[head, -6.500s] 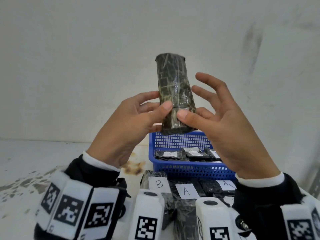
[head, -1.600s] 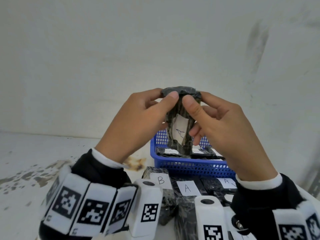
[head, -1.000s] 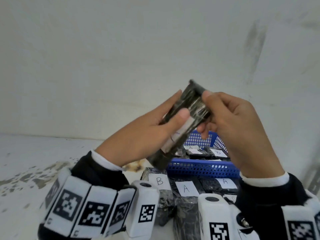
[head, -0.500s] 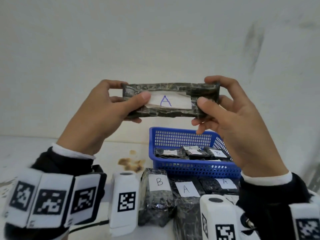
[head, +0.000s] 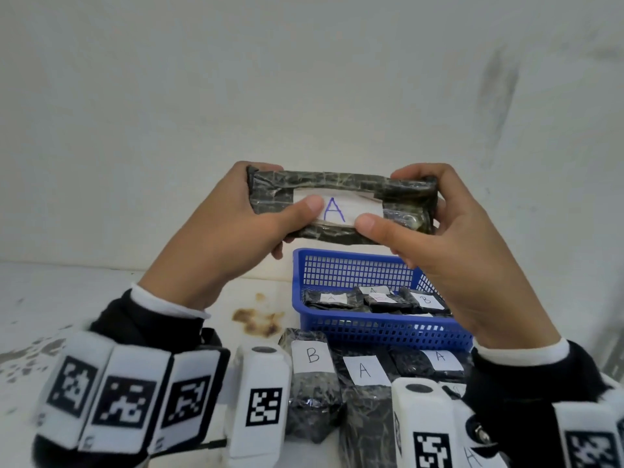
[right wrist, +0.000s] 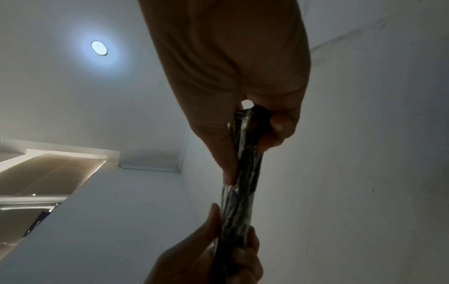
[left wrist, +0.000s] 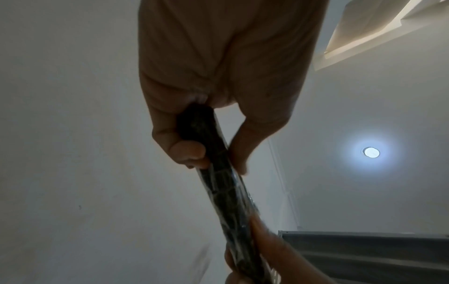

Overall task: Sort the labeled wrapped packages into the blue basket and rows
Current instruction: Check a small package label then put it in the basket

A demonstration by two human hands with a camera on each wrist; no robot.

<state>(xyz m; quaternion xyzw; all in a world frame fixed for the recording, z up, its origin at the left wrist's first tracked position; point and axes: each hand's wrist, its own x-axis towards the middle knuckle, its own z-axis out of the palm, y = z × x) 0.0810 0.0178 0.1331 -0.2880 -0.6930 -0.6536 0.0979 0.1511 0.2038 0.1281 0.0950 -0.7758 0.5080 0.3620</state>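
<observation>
A dark wrapped package (head: 341,194) with a white label marked "A" is held level in the air above the blue basket (head: 371,327). My left hand (head: 236,228) grips its left end, thumb on the label. My right hand (head: 435,231) grips its right end. The left wrist view has the package (left wrist: 218,173) edge-on between thumb and fingers; in the right wrist view the package (right wrist: 245,173) is pinched the same way. Several labelled packages lie in the basket, among them a "B" package (head: 426,300).
In front of the basket, packages lie side by side on the white table (head: 67,298): one marked "B" (head: 312,373), one marked "A" (head: 364,383), another "A" (head: 439,361). A brown stain (head: 258,320) marks the table left of the basket. A white wall rises close behind.
The package went from upright with its blank side to me, was turned over, and is now level with the "A" label facing me. Both thumbs slid inward onto the label.
</observation>
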